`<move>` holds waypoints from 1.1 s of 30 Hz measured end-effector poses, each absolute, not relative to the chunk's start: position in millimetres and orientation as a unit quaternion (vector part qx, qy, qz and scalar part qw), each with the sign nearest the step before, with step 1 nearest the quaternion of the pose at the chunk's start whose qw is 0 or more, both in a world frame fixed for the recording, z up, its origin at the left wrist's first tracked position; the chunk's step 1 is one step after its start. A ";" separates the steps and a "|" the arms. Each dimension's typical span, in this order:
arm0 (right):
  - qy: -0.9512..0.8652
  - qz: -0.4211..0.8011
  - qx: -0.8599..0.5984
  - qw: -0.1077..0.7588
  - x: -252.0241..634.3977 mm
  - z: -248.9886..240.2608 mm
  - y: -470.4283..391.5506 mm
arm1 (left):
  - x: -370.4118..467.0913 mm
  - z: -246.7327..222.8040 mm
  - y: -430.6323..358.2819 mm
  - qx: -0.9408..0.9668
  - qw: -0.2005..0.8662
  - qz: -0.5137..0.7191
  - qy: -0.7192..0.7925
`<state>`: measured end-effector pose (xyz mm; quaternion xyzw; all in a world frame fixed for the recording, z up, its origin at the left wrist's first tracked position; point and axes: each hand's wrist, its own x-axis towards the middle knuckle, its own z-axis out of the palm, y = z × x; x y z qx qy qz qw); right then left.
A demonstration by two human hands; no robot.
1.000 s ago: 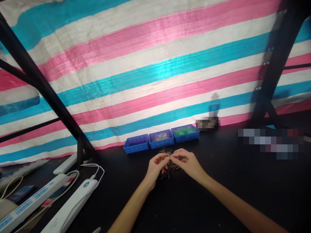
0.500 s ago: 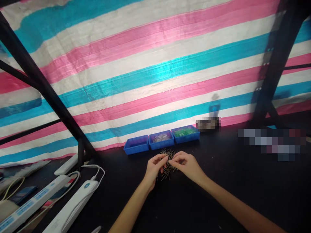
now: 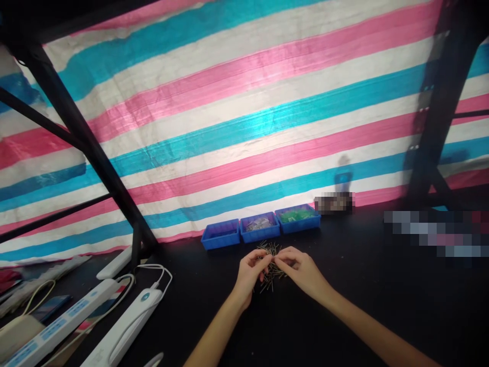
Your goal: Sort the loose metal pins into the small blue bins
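Observation:
My left hand [image 3: 250, 272] and my right hand [image 3: 300, 269] meet over a loose pile of thin metal pins, perhaps screws or nails [image 3: 270, 281], on the black table. Thumb and forefinger of each hand are pinched, and the fingertips almost touch. Whatever sits between them is too small to make out. Just behind the pile stand three blue bins in a row. The left bin [image 3: 220, 242] shows only its dark inside, the middle bin [image 3: 260, 235] holds clear small pieces, and the right bin [image 3: 300, 226] holds green ones.
White power strips [image 3: 57, 323] and a second white strip [image 3: 126, 326] with cables lie at the left. Black frame posts [image 3: 95, 163] rise on both sides before a striped tarp [image 3: 237, 127]. Blurred-out items lie at the back right.
The whole view has shifted slightly, so everything appears a little lower and further right. My hands have come closer together at the fingertips, still pinched above the pile.

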<state>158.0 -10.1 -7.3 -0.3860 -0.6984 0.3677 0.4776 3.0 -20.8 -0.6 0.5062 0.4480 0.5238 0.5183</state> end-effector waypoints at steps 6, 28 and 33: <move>-0.703 0.374 -0.380 0.470 156.3 -7.9 -11.3 | 2.7 -0.5 -20.1 0.508 0.525 0.526 0.436; -0.705 0.397 -0.367 0.459 152.4 -12.4 -13.2 | 5.7 6.4 -25.2 0.539 0.516 0.510 0.427; -0.717 0.399 -0.356 0.447 153.1 -7.9 -17.2 | 6.0 7.3 -25.8 0.538 0.511 0.517 0.427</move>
